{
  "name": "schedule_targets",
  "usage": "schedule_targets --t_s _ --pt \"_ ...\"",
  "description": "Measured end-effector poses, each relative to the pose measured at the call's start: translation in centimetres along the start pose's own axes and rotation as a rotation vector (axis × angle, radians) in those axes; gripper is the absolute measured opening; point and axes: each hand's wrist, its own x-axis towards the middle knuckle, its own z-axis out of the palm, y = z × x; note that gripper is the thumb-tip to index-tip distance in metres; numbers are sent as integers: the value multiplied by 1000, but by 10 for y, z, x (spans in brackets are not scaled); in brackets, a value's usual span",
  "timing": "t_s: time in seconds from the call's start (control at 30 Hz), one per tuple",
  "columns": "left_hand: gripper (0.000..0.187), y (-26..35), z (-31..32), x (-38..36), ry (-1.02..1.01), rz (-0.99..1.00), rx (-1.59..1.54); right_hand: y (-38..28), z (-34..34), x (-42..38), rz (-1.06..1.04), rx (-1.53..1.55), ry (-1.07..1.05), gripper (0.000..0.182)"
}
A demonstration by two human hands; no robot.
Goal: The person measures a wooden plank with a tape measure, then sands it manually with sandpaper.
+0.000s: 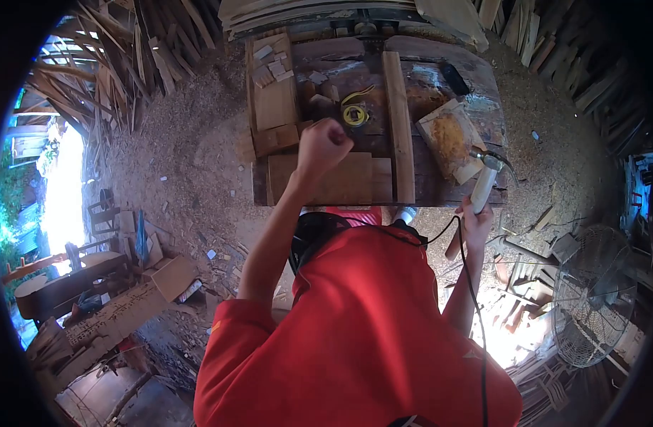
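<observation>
My right hand (474, 222) is wrapped round the wooden handle of a claw hammer (486, 183). The hammer's metal head is up, near the right edge of the workbench (483, 71). My left hand (325, 148) is closed over the bench, its fingers curled; whatever they may hold is hidden. Below that hand lies a flat wooden board (323, 181) along the near edge. Just beyond it is a yellow tape measure (354, 115). A long wooden strip (399, 121) runs front to back between my hands. Near the hammer head rests a stained wooden piece (449, 135).
Small wood blocks (271, 71) sit on a panel (273, 107) at the bench's left. A dark object (453, 78) lies at the back right. A caged fan (595, 295) stands on the right. Scrap wood (127, 43) leans at the back left. A black cable (476, 299) hangs by my right arm.
</observation>
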Motion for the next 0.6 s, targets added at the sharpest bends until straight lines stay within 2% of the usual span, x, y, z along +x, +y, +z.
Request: schedule_targets --t_s 0.07,0.13,0.2,0.27,0.37,0.43,0.47,0.57,0.6 --pt "11 -6 -21 -26 203 23 -113 -4 3 8 -37 -3 -49 23" --pt "11 -20 -55 -54 281 42 -71 -5 9 21 -89 62 -141 21" --pt "11 -49 -70 -85 423 -26 62 -32 25 26 -9 137 -287 21" --pt "9 -65 -82 -115 458 -137 -19 -48 47 31 54 161 -391 23" --pt "8 -98 -81 -147 481 -162 41 -57 72 38 117 142 -447 25" --pt "12 -108 -74 -158 428 -285 -163 -36 84 51 133 123 -574 32" --pt "14 -107 -76 -161 398 -347 -260 -34 89 52 163 202 -644 35" --pt "20 -95 -80 -160 215 -450 -251 -29 110 57 213 369 -812 43" --pt "20 -88 -76 -158 251 -417 -273 -28 119 57 215 378 -838 44"
